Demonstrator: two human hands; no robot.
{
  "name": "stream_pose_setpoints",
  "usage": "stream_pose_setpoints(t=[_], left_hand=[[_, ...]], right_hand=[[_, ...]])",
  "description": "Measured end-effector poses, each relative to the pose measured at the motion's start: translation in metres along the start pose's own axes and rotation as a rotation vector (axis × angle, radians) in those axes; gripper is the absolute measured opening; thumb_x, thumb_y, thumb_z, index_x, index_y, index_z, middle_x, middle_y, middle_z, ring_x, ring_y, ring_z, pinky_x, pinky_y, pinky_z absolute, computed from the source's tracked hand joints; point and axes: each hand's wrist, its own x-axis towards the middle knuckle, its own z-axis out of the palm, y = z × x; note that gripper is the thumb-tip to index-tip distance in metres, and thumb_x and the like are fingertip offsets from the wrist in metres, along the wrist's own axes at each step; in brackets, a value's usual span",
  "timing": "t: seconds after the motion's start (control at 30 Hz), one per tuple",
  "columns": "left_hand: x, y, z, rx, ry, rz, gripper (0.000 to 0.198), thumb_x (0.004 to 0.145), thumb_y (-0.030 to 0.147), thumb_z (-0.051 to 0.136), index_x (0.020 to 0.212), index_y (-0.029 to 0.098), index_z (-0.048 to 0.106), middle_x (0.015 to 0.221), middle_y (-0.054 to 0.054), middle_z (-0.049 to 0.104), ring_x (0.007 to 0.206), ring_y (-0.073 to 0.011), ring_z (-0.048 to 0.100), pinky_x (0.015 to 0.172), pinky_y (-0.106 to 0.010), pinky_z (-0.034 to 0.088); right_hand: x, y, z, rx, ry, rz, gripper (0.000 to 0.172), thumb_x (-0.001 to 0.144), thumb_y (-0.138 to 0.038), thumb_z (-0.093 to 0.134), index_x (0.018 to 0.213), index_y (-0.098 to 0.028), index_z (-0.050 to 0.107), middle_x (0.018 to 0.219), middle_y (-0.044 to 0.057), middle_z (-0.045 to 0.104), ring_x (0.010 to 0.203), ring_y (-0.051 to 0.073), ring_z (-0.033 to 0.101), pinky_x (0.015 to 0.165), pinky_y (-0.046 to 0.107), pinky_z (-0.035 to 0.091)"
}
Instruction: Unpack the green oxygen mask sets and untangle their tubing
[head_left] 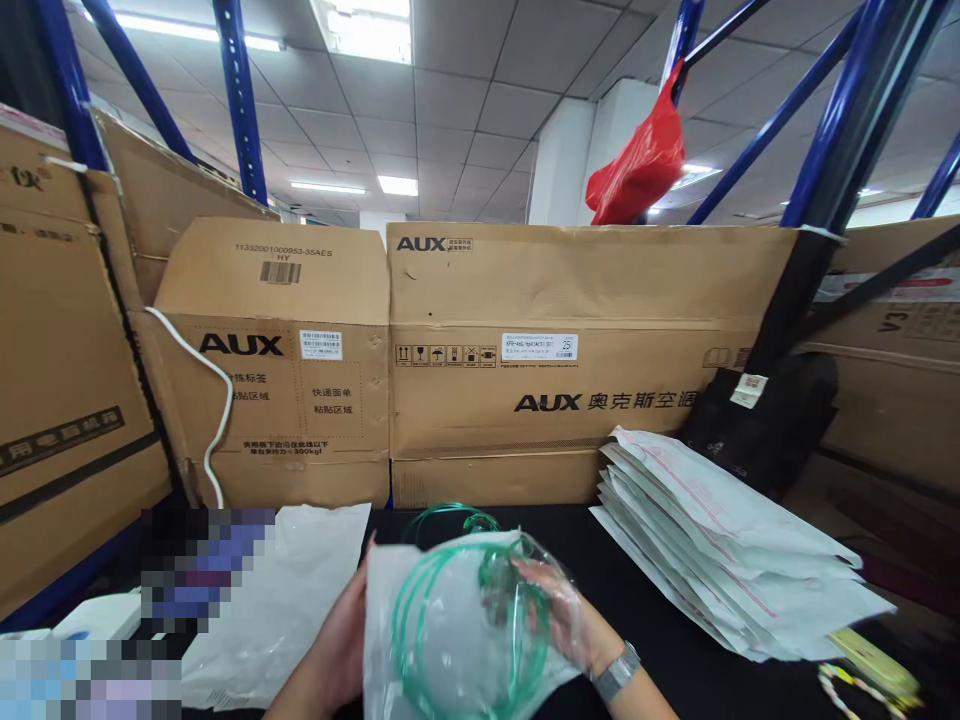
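Note:
In front of me is a bag (379,630) with a clear front and a whitish back, and a coil of green tubing (401,625) shows in it. My left hand (349,620) grips the bag's left edge, its fingers mostly hidden behind it. On the right, my right hand (559,605) shows through the clear film, its fingers curled at a bunched green clear-plastic part. From these frames I cannot tell whether it is inside the bag or behind the film. More green tubing (450,508) loops up just beyond the bag, over the black surface.
A stack of white padded mailers (720,530) stands to the right, and one white mailer (300,570) lies flat at left. Cardboard boxes (487,420) wall off the back. A yellow-green case (874,665) with a beaded strap sits at lower right. Blue rack posts rise on both sides.

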Motion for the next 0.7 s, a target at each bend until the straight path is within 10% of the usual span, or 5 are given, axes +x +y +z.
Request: stream_pose_setpoints(t=[0.27,0.7], left_hand=[[0.002,-0.001,0.011,-0.032,0.315,0.197,0.046,0.061,0.041,0.073,0.096,0.012,0.067,0.087,-0.011,0.073,0.089,-0.0276,0.065,0.079,-0.036,0.049],[-0.014,0.032,-0.02,-0.084,0.621,0.29,0.036,0.069,0.027,0.068,0.1,0.009,0.063,0.073,-0.01,0.073,0.07,-0.0241,0.069,0.06,-0.03,0.054]], right_hand=[[0.008,-0.002,0.0,0.428,-0.045,0.086,0.022,0.067,-0.032,0.07,0.082,-0.016,0.064,0.087,0.008,0.069,0.092,0.028,0.063,0.084,0.044,0.044],[0.024,0.001,-0.042,0.601,0.25,-0.013,0.014,0.077,-0.022,0.061,0.09,-0.017,0.065,0.095,0.006,0.07,0.096,0.022,0.063,0.087,0.038,0.048]])
